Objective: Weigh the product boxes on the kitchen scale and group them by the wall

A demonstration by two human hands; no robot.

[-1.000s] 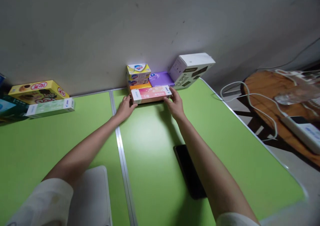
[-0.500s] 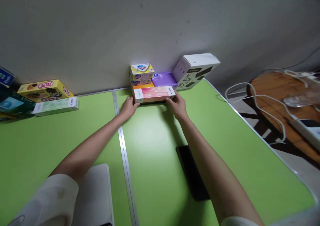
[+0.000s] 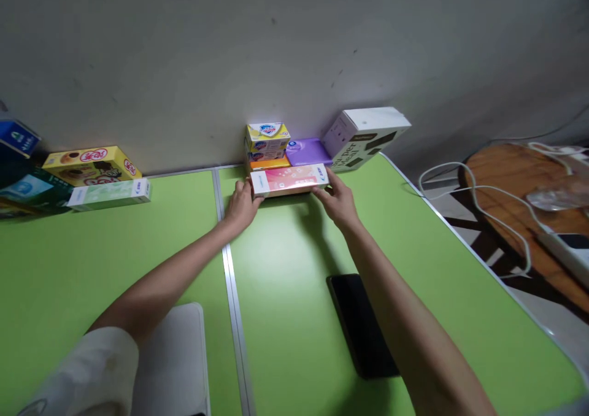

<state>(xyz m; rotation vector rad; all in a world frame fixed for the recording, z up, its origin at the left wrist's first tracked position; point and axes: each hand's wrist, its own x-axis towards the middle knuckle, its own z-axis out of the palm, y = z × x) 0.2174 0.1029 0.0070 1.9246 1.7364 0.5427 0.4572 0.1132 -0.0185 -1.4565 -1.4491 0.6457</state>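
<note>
A long pink-and-white box (image 3: 289,179) lies crosswise near the wall, its front edge towards me. My left hand (image 3: 242,206) closes on its left end, and my right hand (image 3: 339,199) grips its right end, thumb at the front lower edge. Right behind it are yellow soap boxes (image 3: 267,131), stacked, with an orange pack (image 3: 270,161) low down beside them. A purple pack (image 3: 308,151) leans back behind the box's right half. To its right a tall white box (image 3: 372,135) with brown print leans against the wall. Whether the pink-and-white box touches the table, I cannot tell.
A black phone (image 3: 361,324) lies below my right forearm. Under my left forearm is a white flat object (image 3: 177,361). At the left stand a yellow snack box (image 3: 94,164) and a green-and-white box (image 3: 110,195). Right of the table, white cables (image 3: 499,219) cross a wooden stool (image 3: 501,173).
The whole view has shifted slightly, putting things a little further right and lower. Both hands keep hold of the pink-and-white box, which shows little movement relative to the packs behind it.
</note>
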